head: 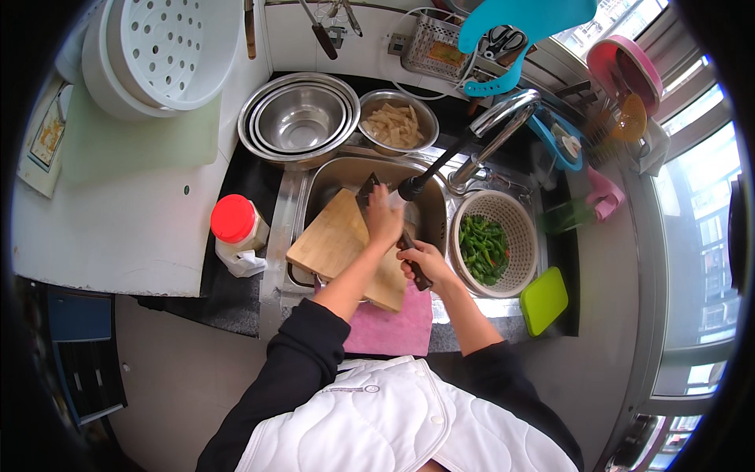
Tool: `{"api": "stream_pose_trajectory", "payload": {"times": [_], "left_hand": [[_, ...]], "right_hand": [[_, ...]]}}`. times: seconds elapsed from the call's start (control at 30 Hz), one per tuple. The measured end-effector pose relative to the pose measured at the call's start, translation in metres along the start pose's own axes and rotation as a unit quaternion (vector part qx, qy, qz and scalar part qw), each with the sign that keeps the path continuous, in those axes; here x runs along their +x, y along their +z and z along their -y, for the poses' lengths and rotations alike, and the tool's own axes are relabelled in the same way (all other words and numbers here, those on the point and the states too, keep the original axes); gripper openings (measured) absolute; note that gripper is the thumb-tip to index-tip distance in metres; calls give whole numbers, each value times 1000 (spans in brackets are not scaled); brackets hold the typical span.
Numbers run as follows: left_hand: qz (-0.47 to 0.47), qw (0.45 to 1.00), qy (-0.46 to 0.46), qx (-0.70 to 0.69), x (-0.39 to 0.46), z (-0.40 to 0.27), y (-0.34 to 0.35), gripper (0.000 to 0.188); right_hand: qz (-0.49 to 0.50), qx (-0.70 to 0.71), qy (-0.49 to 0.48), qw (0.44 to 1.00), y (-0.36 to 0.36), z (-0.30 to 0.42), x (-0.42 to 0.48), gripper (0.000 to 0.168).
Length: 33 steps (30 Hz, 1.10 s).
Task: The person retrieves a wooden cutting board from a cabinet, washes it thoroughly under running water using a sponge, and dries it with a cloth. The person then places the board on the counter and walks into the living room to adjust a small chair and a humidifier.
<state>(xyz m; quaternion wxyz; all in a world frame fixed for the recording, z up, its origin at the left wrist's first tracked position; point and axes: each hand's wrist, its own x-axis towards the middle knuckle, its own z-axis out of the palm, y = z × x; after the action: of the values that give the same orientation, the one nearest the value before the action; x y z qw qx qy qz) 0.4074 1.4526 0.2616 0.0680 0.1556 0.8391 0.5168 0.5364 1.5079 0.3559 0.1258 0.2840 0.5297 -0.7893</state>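
My right hand [426, 263] is closed round the dark wooden handle of a kitchen knife [369, 187] over the sink. Against the blade lies my left hand [384, 215], slightly blurred, its fingers hiding much of the metal; whether it grips the blade cannot be told. Just beside it, water runs from the black hose end of the chrome faucet [496, 115]. A wooden cutting board [333, 236] leans tilted across the near left part of the steel sink [318, 177], under my left forearm. A pink cloth [389, 330] hangs at the sink's front edge.
Right of the sink basin stands a colander [524, 248] of green peppers [482, 248]. Behind are nested steel bowls [301, 121] and a bowl of cut pale pieces [394, 127]. A red-lidded jar [234, 219] stands left; a green plastic board [544, 301] lies right.
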Motion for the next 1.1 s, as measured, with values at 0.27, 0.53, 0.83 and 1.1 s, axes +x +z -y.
{"api": "stream_pose_trajectory", "payload": {"times": [0.27, 0.53, 0.83, 1.1], "left_hand": [[35, 989, -70, 126, 22, 17, -33, 64], [-19, 987, 34, 156, 23, 15, -6, 61], [121, 962, -96, 224, -6, 36, -31, 61], [38, 988, 12, 146, 18, 18, 0, 66]], "right_hand": [[83, 205, -9, 975, 21, -15, -20, 25], [21, 134, -33, 990, 23, -31, 1, 22], [-13, 282, -117, 952, 24, -21, 10, 24], [-2, 232, -48, 972, 28, -33, 15, 23]]}}
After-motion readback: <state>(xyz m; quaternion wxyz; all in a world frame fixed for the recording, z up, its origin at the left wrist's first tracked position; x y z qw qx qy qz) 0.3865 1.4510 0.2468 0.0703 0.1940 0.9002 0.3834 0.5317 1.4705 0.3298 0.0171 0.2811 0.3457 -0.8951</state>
